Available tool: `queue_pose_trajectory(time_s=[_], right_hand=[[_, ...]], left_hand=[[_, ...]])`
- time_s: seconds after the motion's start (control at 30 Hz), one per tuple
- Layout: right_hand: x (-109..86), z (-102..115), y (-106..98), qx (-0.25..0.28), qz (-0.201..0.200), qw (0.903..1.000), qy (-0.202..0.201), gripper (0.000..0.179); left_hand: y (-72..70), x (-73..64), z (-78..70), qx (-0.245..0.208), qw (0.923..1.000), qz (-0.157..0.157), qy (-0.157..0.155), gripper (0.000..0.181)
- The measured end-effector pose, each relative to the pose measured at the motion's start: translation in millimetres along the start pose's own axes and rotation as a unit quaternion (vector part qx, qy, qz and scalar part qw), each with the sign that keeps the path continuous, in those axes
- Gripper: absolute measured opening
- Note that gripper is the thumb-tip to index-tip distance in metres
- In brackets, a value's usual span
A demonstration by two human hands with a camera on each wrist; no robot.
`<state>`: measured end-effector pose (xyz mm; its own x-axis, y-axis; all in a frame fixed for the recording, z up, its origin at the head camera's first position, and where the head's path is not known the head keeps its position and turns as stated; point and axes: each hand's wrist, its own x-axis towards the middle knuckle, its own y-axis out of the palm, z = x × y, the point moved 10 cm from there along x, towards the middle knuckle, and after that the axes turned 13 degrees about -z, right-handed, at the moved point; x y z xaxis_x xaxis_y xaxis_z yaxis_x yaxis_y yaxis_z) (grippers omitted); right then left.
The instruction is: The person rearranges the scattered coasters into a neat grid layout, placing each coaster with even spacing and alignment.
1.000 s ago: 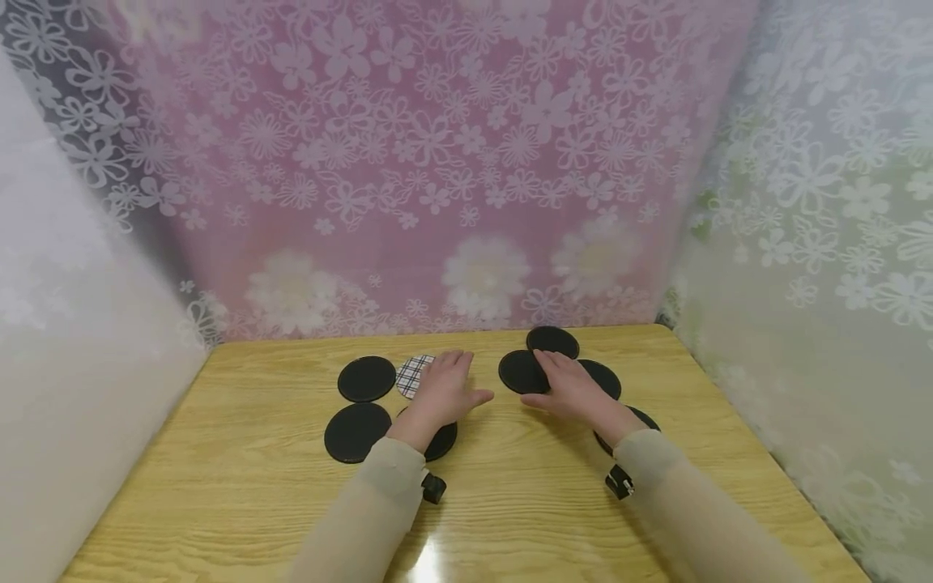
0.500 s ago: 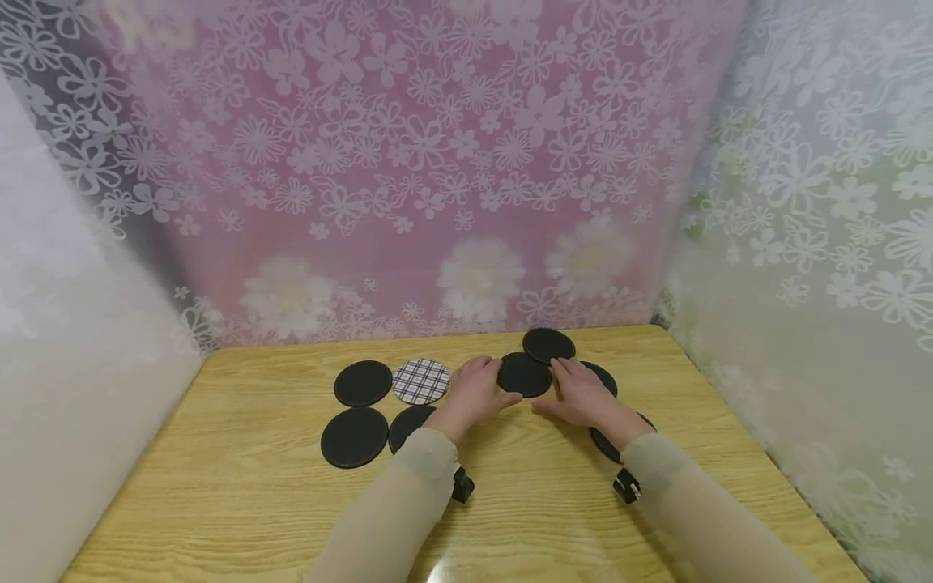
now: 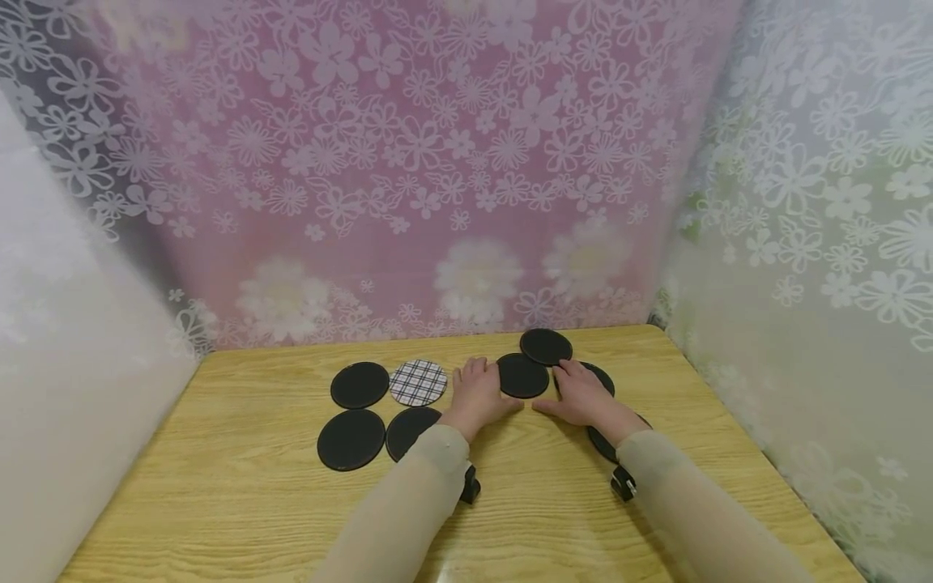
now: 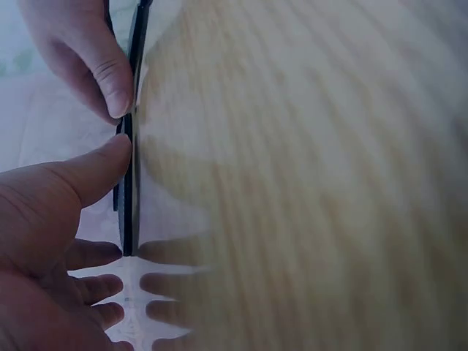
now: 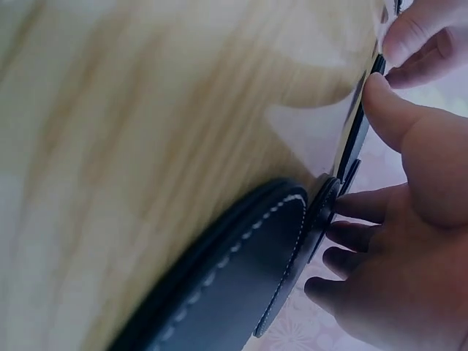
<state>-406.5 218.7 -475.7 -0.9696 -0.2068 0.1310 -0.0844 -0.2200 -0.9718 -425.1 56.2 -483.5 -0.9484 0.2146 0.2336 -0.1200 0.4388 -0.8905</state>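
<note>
Left hand (image 3: 481, 397) slid rightward off the plaid disc (image 3: 419, 383); right of that, it and the right hand (image 3: 583, 397) flank a black disc (image 3: 522, 376), fingers loosely straight, probably steadying it. Right-side contact's hard to tell.

You wear long, plain, pale beige sleeves (image 3: 397, 506). Your left hand (image 3: 479, 397) and right hand (image 3: 581, 396): both bare. Small black left wrist unit (image 3: 471, 486) on you; similar black right wrist unit (image 3: 623, 484), showing a pale mark.

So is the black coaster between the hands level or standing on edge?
Level: the black coaster shows its broad top from above, thin rim from the left wrist.
</note>
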Motion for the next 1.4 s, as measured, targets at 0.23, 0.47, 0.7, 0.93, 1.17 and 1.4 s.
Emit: queue_pose_trajectory(time_s=[0.23,0.47,0.7,0.93,1.17,1.4], right_hand=[[3.6,1.0,0.3,0.015,0.0,0.9999,0.001,0.085],[1.8,2.8,-0.7,0.024,-0.004,0.9997,0.01,0.082],[-2.7,1.1,-1.4,0.019,0.001,0.9997,0.014,0.085],[-1.1,7.9,-5.6,0.024,-0.005,0.9997,0.005,0.087],[-4.6,15.2,-7.3,0.021,-0.013,0.9997,-0.009,0.089],[-10.1,13.1,-9.1,0.011,-0.037,0.9991,-0.016,0.085]], left_hand=[[-1.1,0.4,1.9,0.0,0.9999,-0.006,-0.009,0.086],[-3.3,-2.6,1.4,0.013,0.9998,-0.007,-0.011,0.077],[-8.6,-9.8,0.0,0.041,0.9991,-0.008,0.002,0.075],[-14.9,-15.8,3.1,0.046,0.9989,-0.006,0.01,0.071],[-17.9,-20.7,-3.7,0.059,0.9981,-0.007,0.018,0.073],[-22.8,-24.0,-8.8,0.092,0.9954,-0.015,0.025,0.073]])
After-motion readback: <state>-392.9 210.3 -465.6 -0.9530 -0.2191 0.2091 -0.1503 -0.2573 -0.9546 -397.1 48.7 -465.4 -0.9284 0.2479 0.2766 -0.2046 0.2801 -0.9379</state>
